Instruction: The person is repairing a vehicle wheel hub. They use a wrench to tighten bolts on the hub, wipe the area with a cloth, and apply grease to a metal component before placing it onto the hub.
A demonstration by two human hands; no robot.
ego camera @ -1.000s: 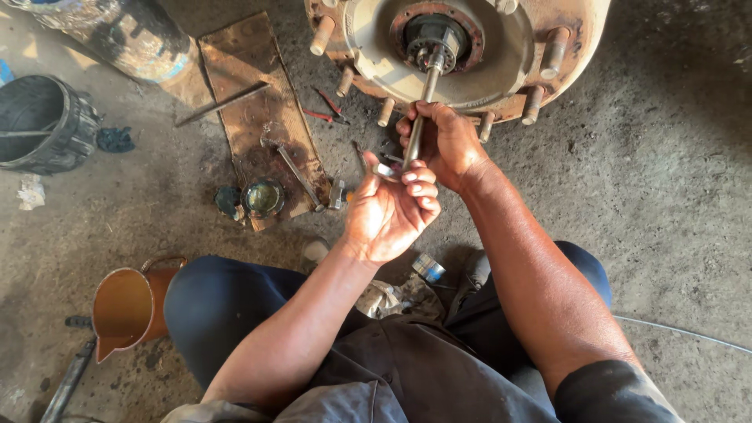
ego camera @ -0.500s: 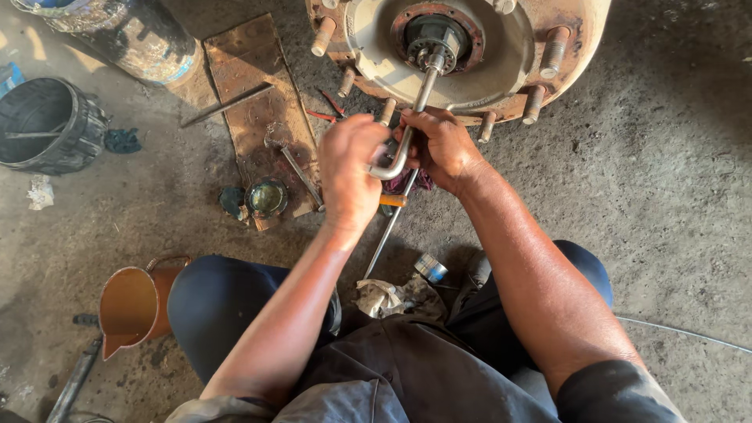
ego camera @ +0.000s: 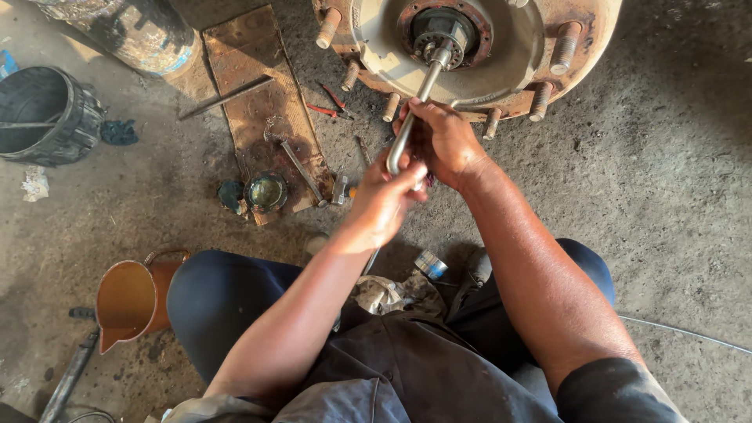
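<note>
A large rusty wheel hub (ego camera: pixel 501 55) with threaded studs lies on the ground at the top of the head view. A long metal socket wrench (ego camera: pixel 413 110) sticks out of the hub's centre toward me. My right hand (ego camera: pixel 445 141) grips the wrench's shaft just below the hub. My left hand (ego camera: pixel 385 202) holds the wrench's lower bent end, fingers wrapped around it. I sit on the ground with my knees bent on either side.
A worn brown board (ego camera: pixel 262 102) holds a hammer (ego camera: pixel 291 160) and a round metal cap (ego camera: pixel 266 191). Red pliers (ego camera: pixel 327 106) lie near the hub. A black bucket (ego camera: pixel 48 117) sits at the left, an orange jug (ego camera: pixel 129 299) by my left knee, and a rag (ego camera: pixel 384 294) lies on my lap.
My left hand went from open near the wrench to gripping its lower end, then swung it down and left. My right hand stayed on the shaft.
</note>
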